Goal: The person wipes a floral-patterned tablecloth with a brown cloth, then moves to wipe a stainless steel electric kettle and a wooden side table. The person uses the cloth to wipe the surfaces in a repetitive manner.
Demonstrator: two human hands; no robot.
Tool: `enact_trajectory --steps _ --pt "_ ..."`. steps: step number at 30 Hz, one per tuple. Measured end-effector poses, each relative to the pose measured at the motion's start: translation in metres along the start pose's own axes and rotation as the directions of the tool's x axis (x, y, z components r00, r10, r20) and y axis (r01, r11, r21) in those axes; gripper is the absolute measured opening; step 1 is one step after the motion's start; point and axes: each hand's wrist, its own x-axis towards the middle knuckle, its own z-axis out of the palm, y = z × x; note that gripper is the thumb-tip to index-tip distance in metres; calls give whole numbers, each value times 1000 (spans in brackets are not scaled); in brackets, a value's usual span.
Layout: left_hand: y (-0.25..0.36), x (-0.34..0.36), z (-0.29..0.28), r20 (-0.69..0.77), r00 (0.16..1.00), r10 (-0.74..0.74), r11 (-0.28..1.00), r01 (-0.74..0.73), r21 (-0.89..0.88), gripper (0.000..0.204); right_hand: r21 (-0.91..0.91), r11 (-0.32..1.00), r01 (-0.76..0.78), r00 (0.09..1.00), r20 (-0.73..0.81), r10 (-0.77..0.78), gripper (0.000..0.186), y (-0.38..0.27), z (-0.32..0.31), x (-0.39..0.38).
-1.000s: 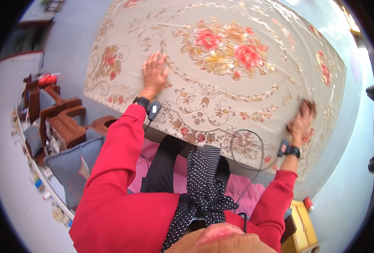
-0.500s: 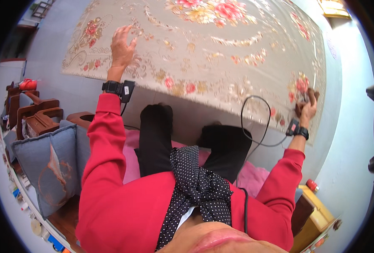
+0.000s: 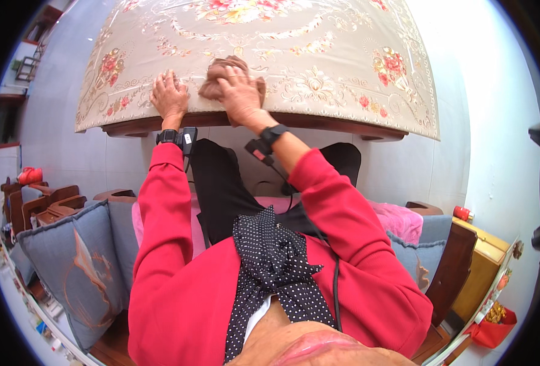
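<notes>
Left hand [image 3: 169, 94]: open, flat on floral tabletop [image 3: 319, 55] | Right hand [image 3: 238, 91]: fingers spread, pressing brown cloth [image 3: 221, 68] near edge

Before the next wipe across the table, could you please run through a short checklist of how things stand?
1. Cloth under the right hand: ok, the hand lies on the bunched brown cloth.
2. Left hand steadying: ok, flat on the tablecloth beside the cloth.
3. Tablecloth lying smooth: ok, no folds visible near the hands.
4. Path ahead on the table: ok, nothing else stands on the visible part.
5. Cloth damp or dry: cannot tell.
</notes>
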Motion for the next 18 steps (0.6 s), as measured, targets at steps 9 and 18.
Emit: enact_trajectory --steps 9,18 --pt "-3 -2 3 -39 999 32 999 -33 -7 51 30 998 -49 995 -88 51 51 160 -43 14" --pt "-2 0 3 -30 999 20 1000 -20 0 50 -237 726 -645 762 -266 590 38 407 -124 -133"
